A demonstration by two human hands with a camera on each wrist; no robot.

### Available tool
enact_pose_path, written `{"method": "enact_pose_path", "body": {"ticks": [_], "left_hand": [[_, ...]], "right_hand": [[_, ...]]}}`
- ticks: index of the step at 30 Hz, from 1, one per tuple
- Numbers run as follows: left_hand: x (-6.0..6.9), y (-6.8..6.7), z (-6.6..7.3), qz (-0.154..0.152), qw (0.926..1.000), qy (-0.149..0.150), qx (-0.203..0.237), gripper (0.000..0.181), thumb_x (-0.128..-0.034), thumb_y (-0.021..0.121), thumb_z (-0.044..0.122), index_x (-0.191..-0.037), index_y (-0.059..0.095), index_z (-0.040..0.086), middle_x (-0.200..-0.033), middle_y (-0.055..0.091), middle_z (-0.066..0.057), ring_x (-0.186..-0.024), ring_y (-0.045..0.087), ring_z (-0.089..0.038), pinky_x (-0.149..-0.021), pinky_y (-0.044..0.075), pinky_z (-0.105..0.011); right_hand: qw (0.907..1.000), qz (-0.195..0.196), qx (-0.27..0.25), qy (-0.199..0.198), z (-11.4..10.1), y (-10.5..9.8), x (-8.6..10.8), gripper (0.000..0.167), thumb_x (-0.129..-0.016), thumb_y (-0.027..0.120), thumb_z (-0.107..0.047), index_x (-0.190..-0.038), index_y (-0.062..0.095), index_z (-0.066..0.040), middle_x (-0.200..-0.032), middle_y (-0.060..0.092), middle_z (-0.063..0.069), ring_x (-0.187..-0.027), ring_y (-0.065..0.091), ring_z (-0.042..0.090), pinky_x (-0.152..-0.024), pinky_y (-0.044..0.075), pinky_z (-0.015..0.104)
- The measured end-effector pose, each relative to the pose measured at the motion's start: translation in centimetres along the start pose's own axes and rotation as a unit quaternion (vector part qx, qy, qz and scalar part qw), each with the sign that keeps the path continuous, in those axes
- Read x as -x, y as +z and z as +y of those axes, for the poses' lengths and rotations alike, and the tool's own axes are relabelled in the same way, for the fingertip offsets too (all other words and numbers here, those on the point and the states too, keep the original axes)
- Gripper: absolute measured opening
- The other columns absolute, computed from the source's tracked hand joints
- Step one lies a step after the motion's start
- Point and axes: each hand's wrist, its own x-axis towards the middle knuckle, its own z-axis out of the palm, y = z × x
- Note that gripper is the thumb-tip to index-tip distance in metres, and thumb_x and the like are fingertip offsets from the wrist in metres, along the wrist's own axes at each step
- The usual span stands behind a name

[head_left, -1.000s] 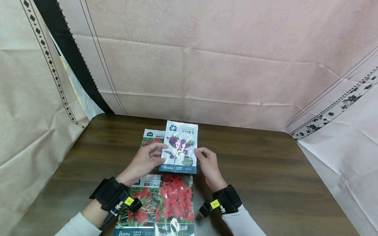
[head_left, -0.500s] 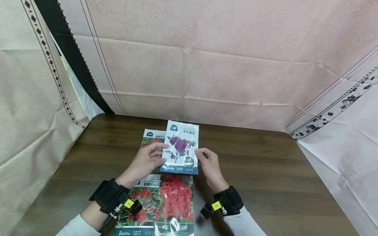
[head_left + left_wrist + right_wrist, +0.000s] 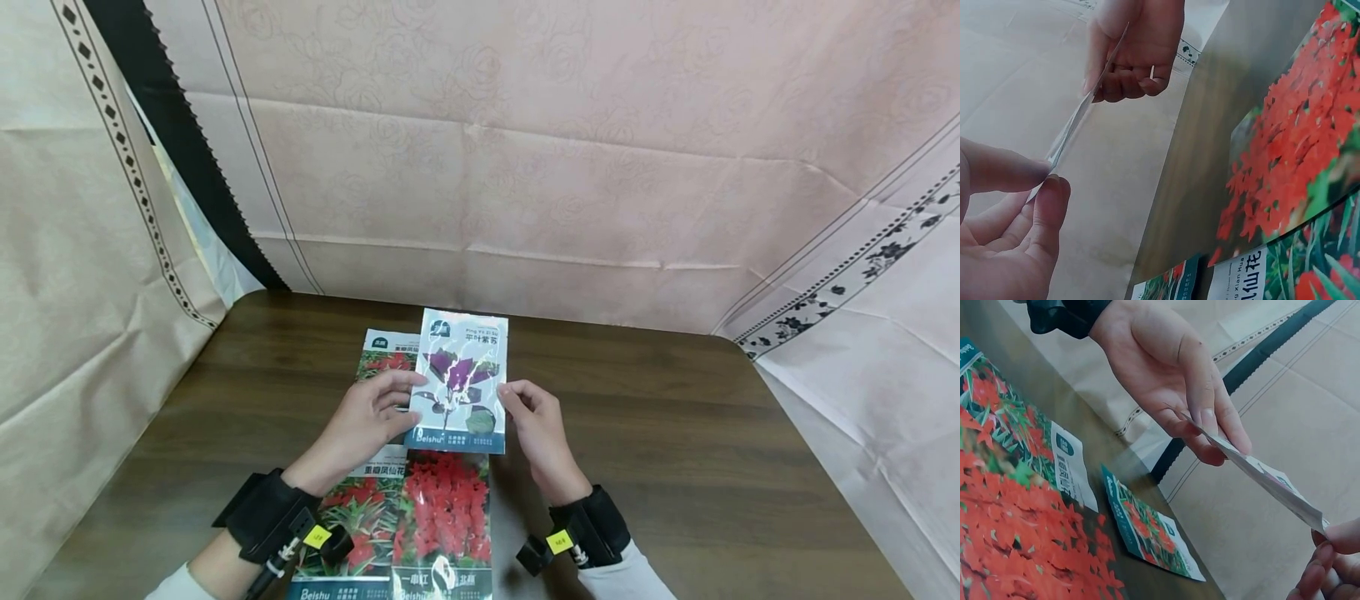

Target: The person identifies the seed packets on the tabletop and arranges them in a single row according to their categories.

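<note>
A white and blue packet with a purple plant picture is raised above the table, seen edge-on in both wrist views. My left hand pinches its left edge between thumb and fingers. At the right edge, my right hand pinches it between thumb and curled fingers. Behind the left hand lies a small red-flower packet, partly covered. Nearer me, a large red-flower packet lies beside another with red flowers and green leaves, which the left wrist strap partly hides.
The brown wooden table extends to both sides of the packets. Pale patterned cloth hangs behind its far edge, with more cloth at the left and right. A black band runs down the cloth at the back left.
The held packet has come slightly nearer me and a little right, its glare shifting. Both hands have moved slightly toward me with it. The packets on the table have stayed put.
</note>
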Motion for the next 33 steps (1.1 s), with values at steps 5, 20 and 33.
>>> {"method": "enact_pose_path", "body": {"ticks": [5, 20, 33], "left_hand": [[0.4, 0.0, 0.4, 0.003, 1.0000, 0.003, -0.003, 0.040, -0.0924, 0.065, 0.015, -0.130, 0.054, 0.022, -0.136, 0.053, -0.002, -0.122, 0.054, -0.022, -0.098, 0.049, -0.037], [1.5, 0.2, 1.2, 0.004, 0.9999, 0.014, 0.003, 0.041, -0.0909, 0.066, 0.011, -0.129, 0.054, 0.018, -0.136, 0.054, -0.004, -0.121, 0.057, -0.023, -0.093, 0.050, -0.026], [2.5, 0.4, 1.9, 0.000, 0.9999, 0.008, 0.014, 0.041, -0.0918, 0.066, 0.013, -0.131, 0.053, 0.017, -0.137, 0.053, -0.006, -0.121, 0.057, -0.024, -0.090, 0.051, -0.022]], "right_hand": [[1.0000, -0.001, -0.002, -0.007, -0.4, -0.1, 0.5, 0.028, -0.098, 0.057, -0.025, -0.103, 0.066, 0.001, -0.098, 0.059, 0.016, -0.091, 0.051, 0.026, -0.080, 0.042, 0.030], [0.9998, -0.012, 0.005, -0.017, -1.1, -0.5, 1.9, 0.027, -0.098, 0.057, -0.028, -0.102, 0.066, -0.003, -0.094, 0.060, 0.007, -0.090, 0.053, 0.021, -0.085, 0.043, 0.034], [0.9996, -0.015, -0.001, -0.023, -1.6, -0.7, 2.8, 0.025, -0.098, 0.057, -0.024, -0.103, 0.065, 0.000, -0.097, 0.062, 0.008, -0.089, 0.053, 0.021, -0.084, 0.043, 0.032]]}}
